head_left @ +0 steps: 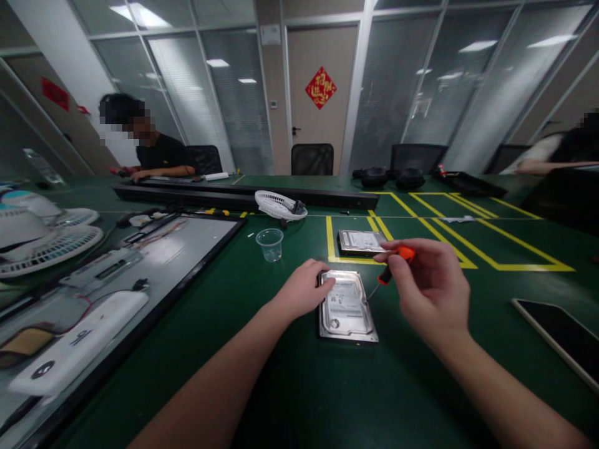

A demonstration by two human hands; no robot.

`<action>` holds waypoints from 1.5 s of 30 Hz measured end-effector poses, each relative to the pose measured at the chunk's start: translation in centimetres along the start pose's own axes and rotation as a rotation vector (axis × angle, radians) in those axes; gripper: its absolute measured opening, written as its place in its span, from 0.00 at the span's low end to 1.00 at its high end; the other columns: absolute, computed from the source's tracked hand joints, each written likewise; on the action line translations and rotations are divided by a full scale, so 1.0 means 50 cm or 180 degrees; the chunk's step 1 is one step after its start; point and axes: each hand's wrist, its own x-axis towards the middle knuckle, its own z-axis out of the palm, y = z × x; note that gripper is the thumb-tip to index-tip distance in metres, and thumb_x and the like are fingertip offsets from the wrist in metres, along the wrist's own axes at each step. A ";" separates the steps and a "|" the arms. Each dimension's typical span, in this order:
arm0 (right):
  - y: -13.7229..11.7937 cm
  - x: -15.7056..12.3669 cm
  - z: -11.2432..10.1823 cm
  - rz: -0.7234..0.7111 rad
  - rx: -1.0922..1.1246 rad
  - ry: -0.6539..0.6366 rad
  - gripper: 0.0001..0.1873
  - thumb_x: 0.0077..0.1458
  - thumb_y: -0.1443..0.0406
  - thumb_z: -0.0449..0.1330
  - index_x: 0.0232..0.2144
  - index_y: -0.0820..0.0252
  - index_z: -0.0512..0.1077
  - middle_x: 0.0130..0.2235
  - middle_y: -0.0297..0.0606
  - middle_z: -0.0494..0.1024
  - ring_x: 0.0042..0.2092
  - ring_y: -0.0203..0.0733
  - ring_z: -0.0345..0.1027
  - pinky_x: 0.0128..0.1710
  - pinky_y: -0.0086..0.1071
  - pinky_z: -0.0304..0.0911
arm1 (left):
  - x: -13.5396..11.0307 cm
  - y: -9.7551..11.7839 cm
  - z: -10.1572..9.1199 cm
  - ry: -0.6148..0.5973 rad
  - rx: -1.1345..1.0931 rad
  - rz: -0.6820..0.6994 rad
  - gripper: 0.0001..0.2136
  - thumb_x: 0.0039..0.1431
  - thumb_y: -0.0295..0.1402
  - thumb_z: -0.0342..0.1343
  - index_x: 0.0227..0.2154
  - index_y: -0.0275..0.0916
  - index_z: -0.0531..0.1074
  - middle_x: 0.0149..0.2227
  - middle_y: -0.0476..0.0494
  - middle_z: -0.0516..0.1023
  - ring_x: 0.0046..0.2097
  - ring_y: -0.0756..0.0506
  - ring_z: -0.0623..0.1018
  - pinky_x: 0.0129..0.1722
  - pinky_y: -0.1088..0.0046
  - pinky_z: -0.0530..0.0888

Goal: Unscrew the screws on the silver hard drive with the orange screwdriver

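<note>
Bare forearms (224, 368) stretch away from my camera over a dark green table (281, 399), one on either side. On the near left, I see the left hand (306, 288) bent around the far left corner of a silver hard drive (346, 312), thumb on its upper face, fingers closed along the edge. That drive lies flat on the table, straight ahead of me. Opposite, the right hand (433, 287) pinches the orange-and-black handle of a screwdriver (385, 275) between thumb and fingertips; its shaft slants down to the drive's right edge, and I cannot tell whether the tip sits in a screw. Just beyond lies a second drive (360, 241) inside yellow tape (330, 237). I find a clear cup (270, 244) left of both drives and a phone (559, 330) at far right.
</note>
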 end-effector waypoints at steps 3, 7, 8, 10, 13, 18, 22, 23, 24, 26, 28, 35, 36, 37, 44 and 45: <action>0.008 -0.001 -0.001 -0.0006 -0.0123 -0.0017 0.19 0.60 0.66 0.67 0.52 0.50 0.72 0.48 0.40 0.81 0.47 0.46 0.80 0.50 0.46 0.77 | 0.000 0.000 0.000 0.0001 0.0001 -0.0007 0.16 0.68 0.41 0.55 0.51 0.37 0.77 0.47 0.39 0.77 0.44 0.42 0.77 0.48 0.63 0.75; 0.001 -0.001 -0.007 -0.0027 -0.0259 -0.0145 0.17 0.64 0.64 0.63 0.54 0.48 0.74 0.51 0.40 0.81 0.47 0.46 0.80 0.48 0.46 0.78 | -0.001 0.002 0.000 0.0013 -0.0015 -0.0007 0.16 0.68 0.41 0.55 0.50 0.37 0.78 0.47 0.39 0.77 0.44 0.42 0.77 0.48 0.63 0.75; -0.003 0.000 -0.009 -0.0050 -0.0304 -0.0166 0.16 0.66 0.64 0.61 0.55 0.48 0.74 0.52 0.40 0.81 0.48 0.45 0.79 0.48 0.45 0.77 | -0.001 0.002 0.000 0.0007 -0.0024 -0.0016 0.16 0.68 0.41 0.55 0.50 0.37 0.78 0.47 0.39 0.77 0.43 0.42 0.77 0.47 0.64 0.75; -0.010 0.001 -0.012 -0.0104 -0.0409 -0.0186 0.16 0.69 0.64 0.56 0.57 0.48 0.74 0.53 0.40 0.81 0.51 0.45 0.78 0.50 0.45 0.75 | -0.001 0.003 -0.001 -0.0017 -0.0041 -0.0031 0.16 0.68 0.41 0.55 0.51 0.37 0.78 0.47 0.39 0.76 0.41 0.43 0.77 0.46 0.64 0.75; -0.014 0.002 -0.013 -0.0109 -0.0446 -0.0175 0.17 0.70 0.64 0.54 0.57 0.49 0.74 0.53 0.41 0.81 0.54 0.46 0.77 0.54 0.46 0.73 | -0.001 0.004 -0.001 -0.0013 -0.0028 -0.0008 0.16 0.68 0.41 0.55 0.50 0.37 0.78 0.47 0.39 0.76 0.41 0.43 0.77 0.46 0.64 0.75; -0.007 0.002 -0.003 -0.0034 -0.0121 -0.0066 0.15 0.66 0.65 0.60 0.54 0.52 0.72 0.51 0.43 0.80 0.50 0.46 0.79 0.50 0.43 0.77 | 0.000 0.006 -0.001 -0.0004 -0.0008 -0.0005 0.15 0.68 0.40 0.55 0.50 0.37 0.78 0.47 0.39 0.77 0.43 0.42 0.78 0.48 0.63 0.75; -0.001 0.003 0.004 -0.0026 -0.0033 0.0076 0.16 0.61 0.65 0.66 0.50 0.51 0.72 0.46 0.40 0.81 0.47 0.45 0.80 0.49 0.44 0.78 | 0.000 0.005 0.000 0.0019 -0.0033 -0.0008 0.15 0.68 0.40 0.55 0.49 0.37 0.78 0.46 0.39 0.77 0.44 0.42 0.78 0.48 0.63 0.75; 0.000 0.002 0.004 -0.0017 -0.0059 0.0068 0.17 0.60 0.65 0.67 0.51 0.51 0.72 0.46 0.40 0.81 0.47 0.45 0.80 0.49 0.45 0.78 | 0.000 0.004 0.000 0.0028 -0.0030 -0.0002 0.15 0.68 0.40 0.55 0.49 0.37 0.78 0.46 0.39 0.77 0.44 0.42 0.78 0.48 0.64 0.75; 0.000 0.002 0.003 -0.0011 -0.0098 0.0041 0.18 0.60 0.65 0.67 0.52 0.50 0.72 0.47 0.40 0.81 0.47 0.46 0.80 0.50 0.45 0.77 | 0.000 0.003 0.001 0.0038 -0.0026 0.0006 0.14 0.67 0.40 0.56 0.49 0.38 0.78 0.46 0.39 0.77 0.44 0.42 0.78 0.48 0.64 0.75; 0.000 0.001 -0.001 0.0002 -0.0182 -0.0047 0.18 0.62 0.65 0.65 0.54 0.49 0.73 0.49 0.40 0.81 0.49 0.46 0.79 0.50 0.46 0.77 | -0.001 0.002 0.001 0.0040 -0.0021 0.0013 0.15 0.67 0.40 0.56 0.49 0.38 0.78 0.45 0.40 0.77 0.44 0.42 0.78 0.47 0.64 0.75; -0.003 0.000 -0.007 -0.0004 -0.0289 -0.0115 0.16 0.66 0.64 0.61 0.55 0.49 0.74 0.51 0.41 0.81 0.50 0.46 0.79 0.50 0.45 0.76 | -0.001 0.001 0.001 0.0028 -0.0027 0.0006 0.15 0.68 0.40 0.55 0.49 0.37 0.78 0.46 0.40 0.77 0.42 0.42 0.78 0.46 0.64 0.75; -0.010 0.002 -0.008 -0.0019 -0.0247 -0.0123 0.15 0.68 0.64 0.57 0.55 0.51 0.73 0.52 0.42 0.80 0.51 0.46 0.78 0.50 0.44 0.75 | -0.002 0.003 -0.002 0.0019 -0.0036 0.0029 0.16 0.68 0.41 0.55 0.50 0.37 0.78 0.47 0.39 0.77 0.43 0.42 0.78 0.47 0.63 0.75; -0.009 0.003 -0.005 0.0001 -0.0157 -0.0085 0.14 0.67 0.64 0.59 0.54 0.51 0.73 0.52 0.42 0.80 0.50 0.46 0.79 0.48 0.42 0.76 | -0.002 0.003 -0.002 0.0021 -0.0039 0.0029 0.16 0.68 0.41 0.55 0.50 0.37 0.78 0.47 0.39 0.77 0.43 0.42 0.78 0.47 0.63 0.75; -0.008 0.003 -0.001 0.0024 -0.0060 -0.0039 0.14 0.66 0.65 0.61 0.53 0.52 0.72 0.51 0.42 0.80 0.49 0.45 0.79 0.46 0.41 0.77 | -0.002 0.003 -0.002 0.0023 -0.0041 0.0023 0.16 0.68 0.40 0.55 0.50 0.36 0.78 0.47 0.39 0.77 0.43 0.42 0.78 0.47 0.63 0.75; 0.007 0.000 -0.002 0.0018 -0.0115 -0.0058 0.19 0.60 0.66 0.67 0.52 0.50 0.72 0.48 0.40 0.81 0.46 0.46 0.80 0.48 0.43 0.76 | -0.001 0.001 0.001 0.0020 -0.0030 0.0013 0.15 0.68 0.40 0.55 0.50 0.37 0.78 0.47 0.39 0.77 0.43 0.42 0.77 0.46 0.64 0.75; 0.007 0.000 -0.004 0.0013 -0.0172 -0.0111 0.18 0.61 0.65 0.66 0.53 0.50 0.73 0.49 0.40 0.81 0.47 0.46 0.80 0.48 0.44 0.76 | 0.000 0.001 0.001 0.0020 -0.0026 0.0013 0.15 0.68 0.40 0.55 0.50 0.37 0.78 0.46 0.39 0.77 0.43 0.42 0.77 0.47 0.64 0.74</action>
